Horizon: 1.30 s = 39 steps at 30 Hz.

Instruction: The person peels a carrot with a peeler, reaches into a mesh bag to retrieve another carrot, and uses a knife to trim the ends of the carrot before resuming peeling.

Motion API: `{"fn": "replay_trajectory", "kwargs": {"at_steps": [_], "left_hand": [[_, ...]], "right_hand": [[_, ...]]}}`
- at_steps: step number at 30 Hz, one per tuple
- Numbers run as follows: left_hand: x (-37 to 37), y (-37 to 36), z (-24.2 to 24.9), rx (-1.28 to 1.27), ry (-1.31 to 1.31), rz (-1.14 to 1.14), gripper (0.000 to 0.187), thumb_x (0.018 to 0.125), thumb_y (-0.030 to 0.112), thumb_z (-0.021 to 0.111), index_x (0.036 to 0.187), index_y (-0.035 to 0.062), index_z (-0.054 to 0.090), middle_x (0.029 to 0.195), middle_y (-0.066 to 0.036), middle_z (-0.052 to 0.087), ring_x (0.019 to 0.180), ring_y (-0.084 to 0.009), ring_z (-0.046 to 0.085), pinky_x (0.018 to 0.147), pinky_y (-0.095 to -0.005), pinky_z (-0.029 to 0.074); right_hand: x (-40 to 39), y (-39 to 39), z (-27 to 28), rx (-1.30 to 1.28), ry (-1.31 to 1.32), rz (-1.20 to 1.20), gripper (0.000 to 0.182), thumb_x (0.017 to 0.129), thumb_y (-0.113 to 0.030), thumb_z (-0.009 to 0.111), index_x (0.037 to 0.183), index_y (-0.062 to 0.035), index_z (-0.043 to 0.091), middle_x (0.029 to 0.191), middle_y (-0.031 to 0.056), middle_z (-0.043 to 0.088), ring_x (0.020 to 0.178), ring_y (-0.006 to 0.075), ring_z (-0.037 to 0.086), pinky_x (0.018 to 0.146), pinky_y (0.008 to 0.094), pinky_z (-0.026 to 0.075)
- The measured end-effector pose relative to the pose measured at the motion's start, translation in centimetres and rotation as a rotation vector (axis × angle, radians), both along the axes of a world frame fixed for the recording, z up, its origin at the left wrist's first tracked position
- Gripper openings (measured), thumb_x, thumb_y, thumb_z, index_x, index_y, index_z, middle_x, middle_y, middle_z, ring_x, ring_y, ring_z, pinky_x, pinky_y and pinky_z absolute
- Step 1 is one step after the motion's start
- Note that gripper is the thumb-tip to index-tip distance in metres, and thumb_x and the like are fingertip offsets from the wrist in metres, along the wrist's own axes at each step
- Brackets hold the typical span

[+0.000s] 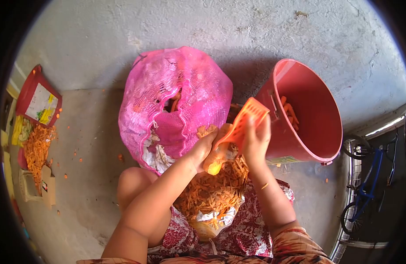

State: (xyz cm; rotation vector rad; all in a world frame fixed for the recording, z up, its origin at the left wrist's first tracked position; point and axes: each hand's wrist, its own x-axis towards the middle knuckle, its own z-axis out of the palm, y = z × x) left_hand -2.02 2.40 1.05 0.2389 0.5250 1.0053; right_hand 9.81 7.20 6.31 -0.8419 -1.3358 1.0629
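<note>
My left hand (203, 150) is closed around a thick pale-orange carrot (215, 167), whose near end looks yellow. Against the carrot's far side sits an orange slotted plastic peeler (254, 110), gripped by my right hand (256, 141); its blade is hidden. Under both hands, a heap of carrot peelings (214, 187) lies in my lap, with white paper or film mixed in. Just beyond my left hand bulges a pink mesh sack (203, 83), its mouth partly open, with carrots showing inside.
A red bucket (315, 94) tilts at the right with several carrots (290, 113) inside. At the left, a red container (38, 99) stands by a pile of orange carrot pieces (38, 149) and a cardboard box (48, 185). A blue bicycle (365, 193) is at far right; a grey wall rises behind.
</note>
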Motion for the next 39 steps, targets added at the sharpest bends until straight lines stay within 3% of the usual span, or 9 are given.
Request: {"fn": "replay_trajectory", "kwargs": {"at_steps": [5, 9, 12, 14, 16, 19, 24, 27, 39], "left_hand": [[0.3, 0.0, 0.9, -0.065, -0.121, 0.086, 0.032, 0.085, 0.031, 0.043, 0.102, 0.0042, 0.049, 0.088, -0.009, 0.058, 0.074, -0.0181, 0.06, 0.062, -0.0319, 0.052], [0.4, -0.1, 0.5, -0.075, -0.034, 0.062, 0.038, 0.087, 0.038, 0.036, 0.103, 0.006, 0.05, 0.088, -0.008, 0.059, 0.076, -0.0176, 0.059, 0.064, -0.0297, 0.05], [0.2, -1.1, 1.8, -0.046, 0.174, -0.114, 0.034, 0.086, 0.035, 0.038, 0.098, 0.0055, 0.051, 0.084, -0.009, 0.058, 0.069, -0.0167, 0.059, 0.056, -0.0312, 0.05], [0.9, -1.1, -0.9, -0.022, -0.079, -0.219, 0.039, 0.086, 0.039, 0.035, 0.1, 0.0057, 0.049, 0.081, -0.009, 0.056, 0.063, -0.0187, 0.055, 0.05, -0.0321, 0.047], [1.3, -1.1, -1.1, -0.052, 0.007, -0.218, 0.038, 0.087, 0.039, 0.033, 0.102, 0.0066, 0.047, 0.083, -0.01, 0.056, 0.066, -0.0193, 0.056, 0.05, -0.033, 0.048], [0.9, -0.9, 0.7, -0.164, 0.127, -0.07, 0.038, 0.088, 0.038, 0.031, 0.105, 0.0072, 0.046, 0.083, -0.009, 0.056, 0.069, -0.0196, 0.058, 0.051, -0.0335, 0.048], [1.0, 0.1, 0.9, -0.036, 0.048, 0.073, 0.04, 0.088, 0.041, 0.034, 0.105, 0.0068, 0.047, 0.089, -0.008, 0.058, 0.072, -0.0175, 0.059, 0.056, -0.0304, 0.051], [1.5, 0.3, 0.8, -0.045, -0.066, 0.144, 0.037, 0.088, 0.037, 0.036, 0.105, 0.006, 0.048, 0.091, -0.007, 0.058, 0.075, -0.0164, 0.059, 0.061, -0.0295, 0.051], [1.6, 0.2, 1.1, 0.03, -0.196, 0.223, 0.029, 0.088, 0.031, 0.041, 0.104, 0.0073, 0.046, 0.095, -0.006, 0.055, 0.083, -0.0159, 0.058, 0.07, -0.028, 0.05]], "right_hand": [[-1.1, -3.0, -0.1, 0.059, -0.142, 0.113, 0.017, 0.085, -0.014, 0.049, 0.091, 0.0014, 0.043, 0.072, 0.0092, 0.06, 0.063, 0.0115, 0.058, 0.056, 0.0247, 0.046], [-0.7, -3.4, -0.2, -0.01, -0.165, 0.185, 0.021, 0.088, -0.011, 0.043, 0.105, 0.0006, 0.04, 0.092, 0.0064, 0.053, 0.081, 0.008, 0.05, 0.071, 0.0205, 0.041], [0.2, -0.5, -0.7, 0.253, -0.393, -0.197, 0.016, 0.086, -0.014, 0.048, 0.089, 0.0008, 0.043, 0.074, 0.0114, 0.057, 0.065, 0.0115, 0.056, 0.058, 0.0259, 0.045], [3.0, 3.6, -0.9, 0.231, -0.499, -0.472, 0.021, 0.088, -0.015, 0.044, 0.101, 0.0009, 0.044, 0.088, 0.0094, 0.054, 0.079, 0.0109, 0.052, 0.069, 0.022, 0.043], [4.2, 5.8, 0.5, 0.023, 0.187, -0.444, 0.019, 0.088, -0.016, 0.044, 0.097, 0.0005, 0.046, 0.086, 0.0081, 0.054, 0.075, 0.0111, 0.052, 0.065, 0.023, 0.043], [3.9, 4.8, 1.5, 0.03, 0.291, -0.366, 0.019, 0.087, -0.016, 0.045, 0.098, -0.0003, 0.046, 0.085, 0.0063, 0.053, 0.072, 0.0104, 0.051, 0.063, 0.0224, 0.043], [0.3, -0.6, -0.2, -0.022, -0.044, 0.055, 0.023, 0.087, -0.012, 0.045, 0.107, -0.0007, 0.041, 0.088, 0.0038, 0.052, 0.076, 0.0072, 0.05, 0.066, 0.0201, 0.043], [-0.4, -1.9, 0.0, -0.08, -0.023, 0.167, 0.023, 0.088, -0.011, 0.044, 0.108, -0.0006, 0.039, 0.091, 0.0045, 0.052, 0.078, 0.0066, 0.05, 0.068, 0.0204, 0.043], [-0.8, -2.6, 0.2, -0.135, 0.088, 0.245, 0.018, 0.087, -0.008, 0.044, 0.102, 0.0001, 0.04, 0.09, 0.0055, 0.054, 0.078, 0.0076, 0.052, 0.068, 0.0211, 0.044]]}}
